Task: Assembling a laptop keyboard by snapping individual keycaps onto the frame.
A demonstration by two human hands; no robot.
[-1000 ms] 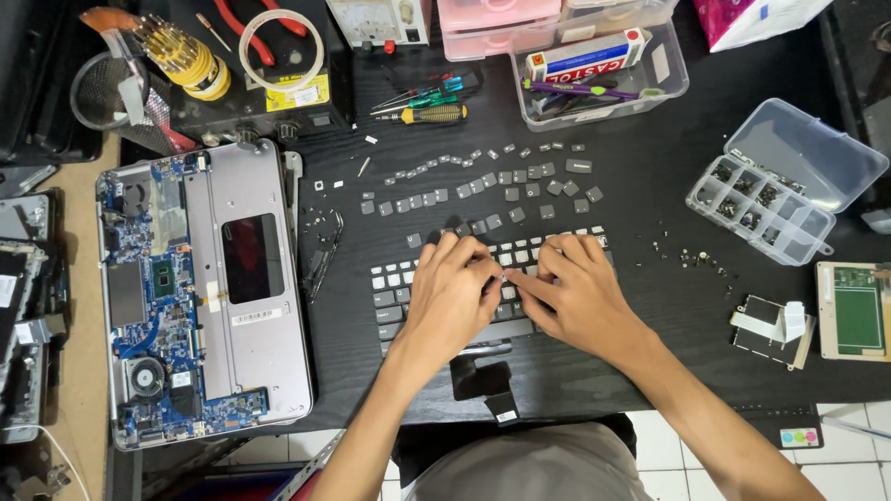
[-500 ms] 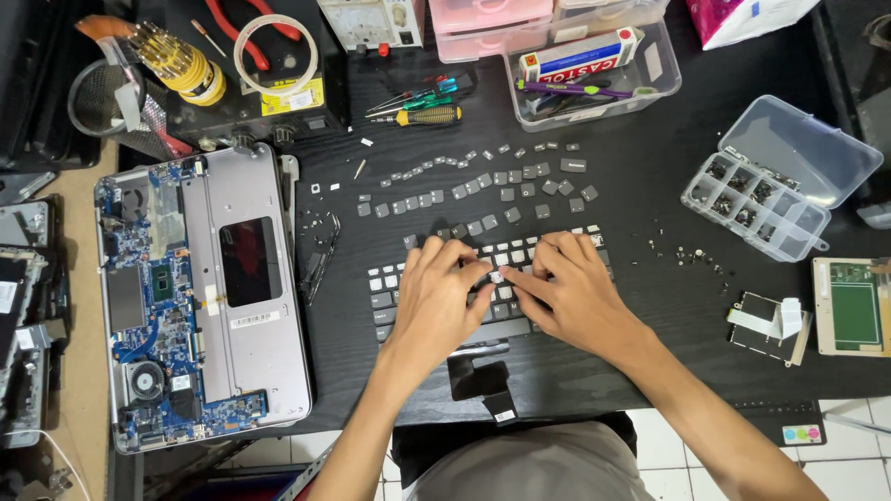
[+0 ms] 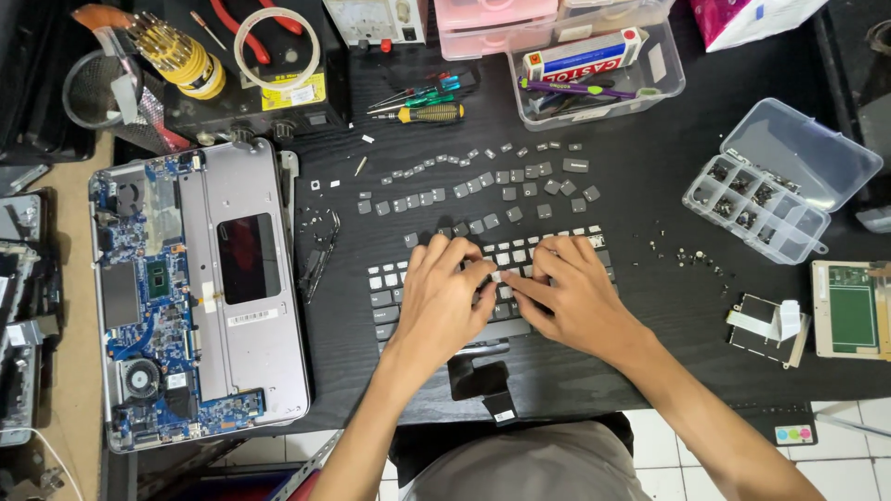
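A detached laptop keyboard (image 3: 394, 289) lies on the black table in front of me, with many keycaps off. Both hands rest on it. My left hand (image 3: 444, 297) and my right hand (image 3: 571, 289) meet at the keyboard's middle, their fingertips pinching a small pale part (image 3: 497, 276) between them. Several loose grey keycaps (image 3: 483, 181) lie scattered in rows just beyond the keyboard.
An opened laptop base (image 3: 200, 288) with its blue circuit board lies at the left. Screwdrivers (image 3: 429, 113), a clear bin (image 3: 594, 70) and a compartment box of small parts (image 3: 761, 204) stand behind and right. A green board (image 3: 849, 308) sits at far right.
Both hands stay on the keyboard. The fingertips have closed in together on the small pale part at its middle; the view has shifted slightly.
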